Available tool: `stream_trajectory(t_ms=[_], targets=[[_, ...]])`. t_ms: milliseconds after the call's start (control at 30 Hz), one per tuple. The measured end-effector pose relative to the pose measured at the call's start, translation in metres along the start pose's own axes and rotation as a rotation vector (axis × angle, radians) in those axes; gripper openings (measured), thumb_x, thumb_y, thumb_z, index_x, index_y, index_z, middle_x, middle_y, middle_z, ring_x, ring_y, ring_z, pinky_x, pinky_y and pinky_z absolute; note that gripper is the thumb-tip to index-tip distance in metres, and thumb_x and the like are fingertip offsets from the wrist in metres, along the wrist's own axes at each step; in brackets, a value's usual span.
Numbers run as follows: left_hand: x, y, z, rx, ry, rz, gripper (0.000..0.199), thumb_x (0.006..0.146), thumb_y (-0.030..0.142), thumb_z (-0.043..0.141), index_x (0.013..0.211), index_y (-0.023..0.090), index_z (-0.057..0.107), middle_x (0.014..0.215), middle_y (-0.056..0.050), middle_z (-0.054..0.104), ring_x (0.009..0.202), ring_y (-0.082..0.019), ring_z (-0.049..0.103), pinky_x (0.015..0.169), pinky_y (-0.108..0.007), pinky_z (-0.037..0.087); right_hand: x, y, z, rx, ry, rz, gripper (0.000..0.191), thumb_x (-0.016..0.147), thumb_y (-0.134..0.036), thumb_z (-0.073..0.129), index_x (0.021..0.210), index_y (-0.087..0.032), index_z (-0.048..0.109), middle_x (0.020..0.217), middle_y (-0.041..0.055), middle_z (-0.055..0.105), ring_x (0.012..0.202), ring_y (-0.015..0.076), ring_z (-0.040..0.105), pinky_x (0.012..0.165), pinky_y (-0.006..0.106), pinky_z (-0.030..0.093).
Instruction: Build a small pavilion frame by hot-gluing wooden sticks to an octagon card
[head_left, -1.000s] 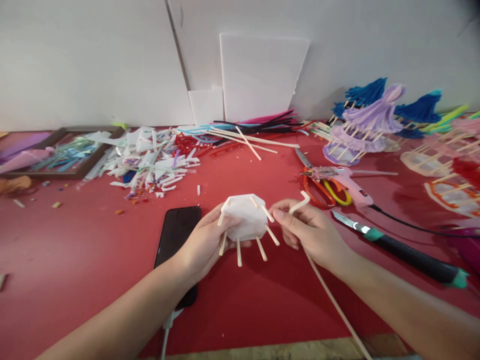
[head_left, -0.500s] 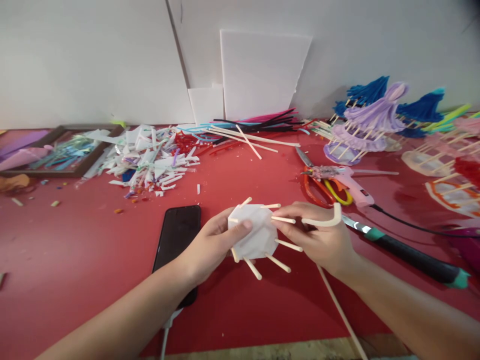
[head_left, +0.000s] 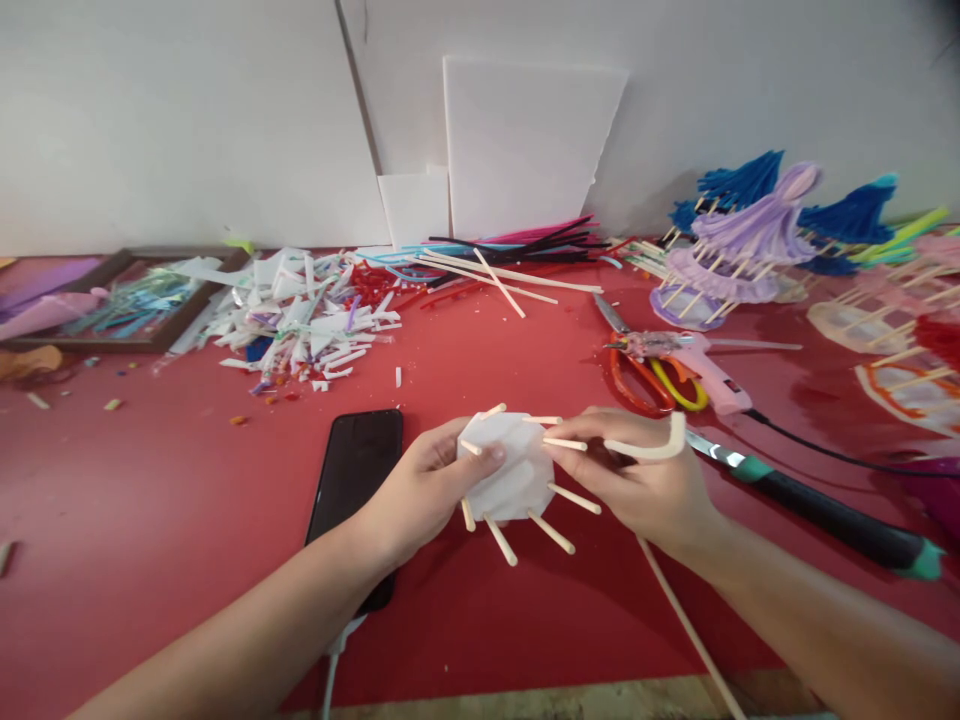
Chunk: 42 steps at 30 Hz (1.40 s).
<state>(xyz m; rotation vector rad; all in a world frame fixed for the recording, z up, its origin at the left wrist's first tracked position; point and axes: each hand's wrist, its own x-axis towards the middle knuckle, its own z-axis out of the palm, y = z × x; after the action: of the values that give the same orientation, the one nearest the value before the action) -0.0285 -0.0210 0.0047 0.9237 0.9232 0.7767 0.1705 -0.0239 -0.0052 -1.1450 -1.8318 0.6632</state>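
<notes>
While my left grip (head_left: 427, 485) pinches the white disc (head_left: 517, 480), my right grip (head_left: 649, 490), clasping the pale cord (head_left: 676, 437), sits at the disc's right edge, the cord's length running near-right.

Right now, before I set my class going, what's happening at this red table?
A person's left hand holds a white disc ringed with short sticks, thumb on its face. The right hand is at the disc's edge by one stick, also holding a pale strip with a bent end. A phone lies by the left wrist; a glue gun and knife lie right.
</notes>
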Motion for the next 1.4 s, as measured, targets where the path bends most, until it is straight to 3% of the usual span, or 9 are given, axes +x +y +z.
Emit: stream_trajectory(t_ms=[133,333,533,833,967,1100,1233,1400], targets=[[0.0,-0.001,-0.001,-0.015,-0.015,0.001,0.022,0.081,0.026,0.064,0.1,0.015,0.068,0.081,-0.005,0.068,0.07,-0.015,0.06,0.066,-0.025,0.045,0.0,0.0,0.0,-0.015,-0.028,-0.014,0.008,0.082,-0.022,0.06,0.084,-0.022,0.068,0.075,0.0029,0.07,0.063,0.0139,0.062,0.055,0.027,0.048],[0.0,-0.001,0.0,-0.026,0.01,-0.005,0.022,0.078,0.027,0.066,0.097,0.015,0.069,0.084,-0.006,0.069,0.072,-0.016,0.062,0.069,-0.027,0.047,-0.004,0.001,0.004,0.026,0.05,0.111,0.007,0.081,-0.026,0.061,0.081,-0.021,0.066,0.071,0.0013,0.068,0.047,0.009,0.05,0.041,0.023,0.038],[-0.001,-0.001,0.001,-0.049,-0.052,-0.002,0.021,0.082,0.024,0.062,0.101,0.018,0.069,0.081,-0.004,0.068,0.069,-0.014,0.061,0.07,-0.026,0.047,-0.004,0.0,0.0,-0.016,0.005,-0.071,0.007,0.079,-0.017,0.061,0.084,-0.021,0.065,0.07,0.0008,0.066,0.058,0.0117,0.058,0.051,0.024,0.044],[-0.001,-0.002,0.001,-0.027,-0.054,-0.002,0.023,0.083,0.027,0.062,0.103,0.017,0.067,0.084,-0.004,0.068,0.072,-0.014,0.06,0.068,-0.025,0.047,-0.008,0.002,0.005,0.084,0.004,0.106,0.005,0.083,-0.025,0.059,0.084,-0.021,0.062,0.068,-0.0002,0.062,0.049,0.0086,0.049,0.042,0.022,0.037],[0.0,-0.002,0.003,0.02,0.041,0.076,0.024,0.082,0.025,0.062,0.104,0.016,0.061,0.096,-0.006,0.067,0.084,-0.015,0.062,0.072,-0.023,0.048,-0.006,0.009,0.005,0.038,0.01,0.127,0.006,0.083,-0.025,0.058,0.085,-0.02,0.061,0.067,-0.001,0.061,0.046,0.0072,0.045,0.041,0.021,0.035],[0.001,-0.001,0.0,0.24,0.18,0.182,0.025,0.081,0.02,0.06,0.106,0.018,0.055,0.115,-0.007,0.061,0.095,-0.015,0.062,0.08,-0.025,0.05,-0.002,0.015,0.001,-0.09,0.048,0.13,0.005,0.081,-0.021,0.06,0.085,-0.02,0.063,0.063,-0.0035,0.059,0.042,0.0052,0.037,0.04,0.021,0.031],[0.001,-0.001,-0.006,0.361,0.173,0.206,0.019,0.083,0.021,0.059,0.101,0.019,0.055,0.107,-0.005,0.063,0.093,-0.015,0.063,0.08,-0.026,0.051,0.0,0.014,-0.002,-0.091,0.057,0.057,0.006,0.081,-0.017,0.06,0.084,-0.021,0.063,0.067,-0.0038,0.06,0.043,0.0044,0.039,0.04,0.02,0.032],[0.003,-0.005,-0.008,0.351,0.186,0.224,0.023,0.081,0.023,0.063,0.101,0.018,0.053,0.091,-0.003,0.067,0.084,-0.013,0.065,0.074,-0.023,0.05,-0.001,0.009,-0.004,-0.048,0.006,-0.016,0.007,0.081,-0.016,0.059,0.086,-0.02,0.062,0.074,-0.0003,0.063,0.058,0.009,0.054,0.049,0.021,0.041]])
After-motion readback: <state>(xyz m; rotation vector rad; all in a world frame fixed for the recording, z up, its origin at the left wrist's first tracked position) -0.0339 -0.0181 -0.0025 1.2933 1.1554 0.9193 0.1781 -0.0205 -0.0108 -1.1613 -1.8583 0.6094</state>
